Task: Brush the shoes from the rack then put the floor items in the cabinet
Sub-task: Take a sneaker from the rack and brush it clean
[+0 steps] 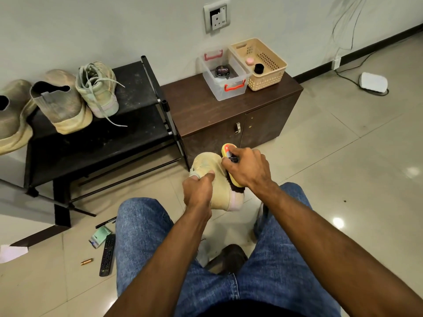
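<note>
While the left hand (198,188) pinches the collar of the tan shoe (214,177), the right hand (248,169) curls its grip round the yellow brush (229,167), bristles against the shoe's side. Shoe held above the knees, long axis running away from the person, toe toward the cabinet (231,110). Three shoes remain on the rack (128,92); remote (107,255), pen (105,222) lie on the floor.
</note>
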